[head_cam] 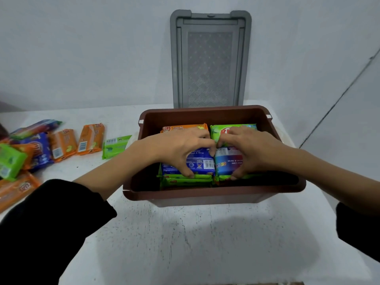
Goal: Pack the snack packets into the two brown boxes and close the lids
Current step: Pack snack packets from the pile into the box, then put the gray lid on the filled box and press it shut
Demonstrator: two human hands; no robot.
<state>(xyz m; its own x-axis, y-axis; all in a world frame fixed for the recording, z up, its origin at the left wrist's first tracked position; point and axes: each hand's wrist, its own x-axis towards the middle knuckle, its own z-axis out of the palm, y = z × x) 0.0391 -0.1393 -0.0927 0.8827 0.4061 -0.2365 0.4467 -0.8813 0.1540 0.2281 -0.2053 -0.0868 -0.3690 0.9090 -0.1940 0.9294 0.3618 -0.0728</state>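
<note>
A brown box stands open on the white table, packed with snack packets. My left hand grips a dark blue packet at the front left of the box, fingers over its far edge, thumb at its near edge. My right hand grips a light blue packet beside it the same way. Behind them lie an orange packet and a green packet. Green packets show underneath. The grey lid leans upright against the wall behind the box.
Several loose packets lie on the table at the left: orange ones, a green one, blue ones and more green near the left edge. The table's right edge runs close to the box.
</note>
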